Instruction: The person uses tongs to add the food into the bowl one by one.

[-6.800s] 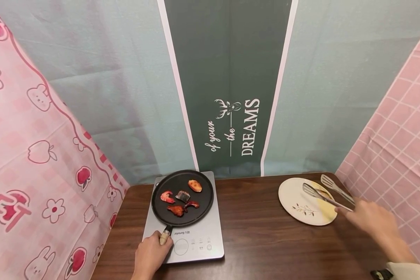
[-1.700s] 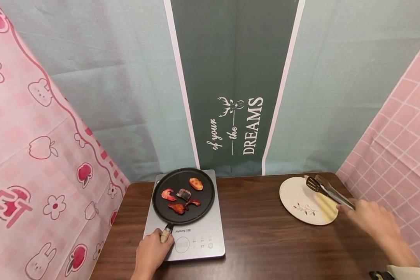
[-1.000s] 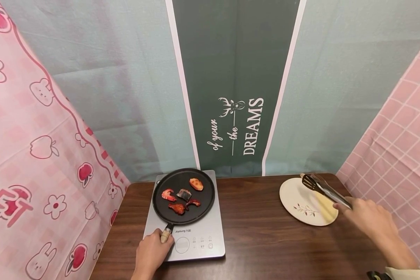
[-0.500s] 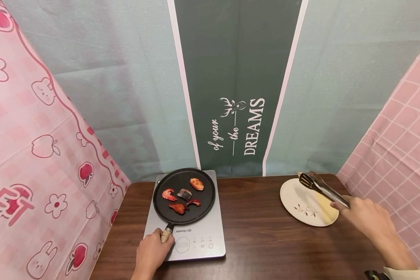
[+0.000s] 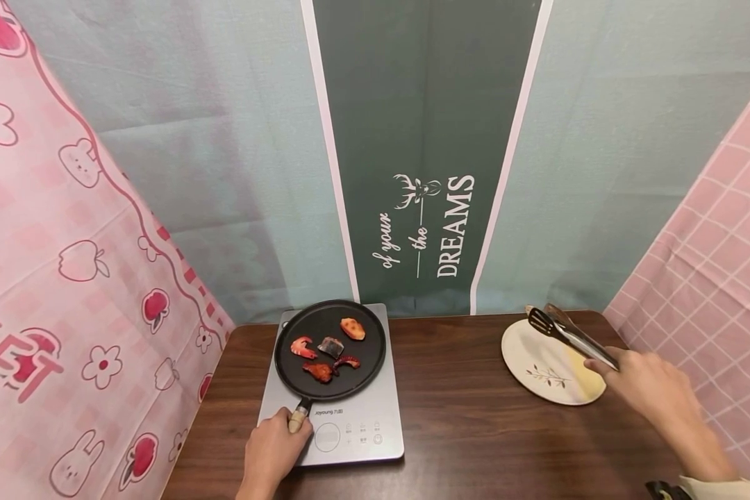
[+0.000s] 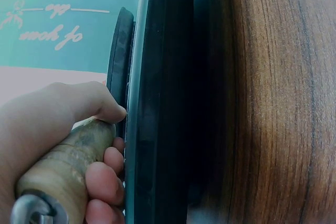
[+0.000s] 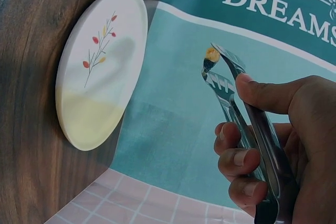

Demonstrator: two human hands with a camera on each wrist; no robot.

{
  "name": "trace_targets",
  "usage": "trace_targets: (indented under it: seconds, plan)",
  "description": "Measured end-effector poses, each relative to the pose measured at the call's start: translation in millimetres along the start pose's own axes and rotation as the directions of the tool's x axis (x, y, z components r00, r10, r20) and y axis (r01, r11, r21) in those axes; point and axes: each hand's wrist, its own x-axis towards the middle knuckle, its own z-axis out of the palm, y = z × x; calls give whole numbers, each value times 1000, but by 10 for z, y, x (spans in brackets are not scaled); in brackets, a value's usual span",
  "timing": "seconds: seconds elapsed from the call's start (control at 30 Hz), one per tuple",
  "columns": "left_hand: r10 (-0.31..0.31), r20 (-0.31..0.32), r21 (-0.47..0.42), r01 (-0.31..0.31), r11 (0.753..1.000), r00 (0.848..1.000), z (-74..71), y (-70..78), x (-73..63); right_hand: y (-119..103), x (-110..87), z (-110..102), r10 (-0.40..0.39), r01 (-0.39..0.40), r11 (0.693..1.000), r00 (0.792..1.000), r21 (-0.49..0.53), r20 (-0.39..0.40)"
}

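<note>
My left hand [image 5: 271, 448] grips the wooden handle [image 6: 65, 169] of a flat black pan [image 5: 315, 323] on the cooktop. In the pan lie a shrimp [image 5: 303, 348], a dark-skinned fish piece [image 5: 331, 347], an orange-brown slice [image 5: 353, 328], a reddish-brown meat piece [image 5: 318, 372] and a dark red tentacle [image 5: 348, 362]. My right hand [image 5: 650, 389] holds metal tongs [image 7: 265, 135], thumb on one arm and fingers on the other. Between their slotted tips, a small yellow-and-black food piece [image 7: 211, 56] is pinched, raised above the white plate [image 5: 521, 354].
A silver induction cooktop [image 5: 384, 396] sits under the pan at the left of the brown wooden table [image 5: 450, 417]. The plate, with a leaf print and a yellow side, stands at the right. Cloth curtains [image 5: 225, 173] enclose the back and both sides.
The tongs, spread over the plate at first, have closed on the food piece and lifted it. My right hand has since moved slightly left. My left hand keeps hold of the pan handle.
</note>
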Motion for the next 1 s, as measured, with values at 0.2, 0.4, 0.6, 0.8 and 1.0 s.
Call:
trace_targets:
  seconds: [0.2,0.4,0.6,0.8,1.0]
  plan:
    - [-2,1,1,2,1000,1000,7,-5,2,-40,12,18,-10,10,1000,1000,10,-4]
    - [-5,7,3,5,1000,1000,5,-6,2,-96,37,28,-22,22,1000,1000,9,-9]
    - [1,-1,5,-1,1000,1000,-1,-4,-4,-155,68,38,-21,21,1000,1000,2,6]
    - [6,-11,-2,-6,1000,1000,-8,1,-11,-199,92,53,-17,17,1000,1000,-2,11]
    - [1,-3,0,-1,1000,1000,-12,11,-9,-255,121,64,-33,33,999,999,-12,-9]
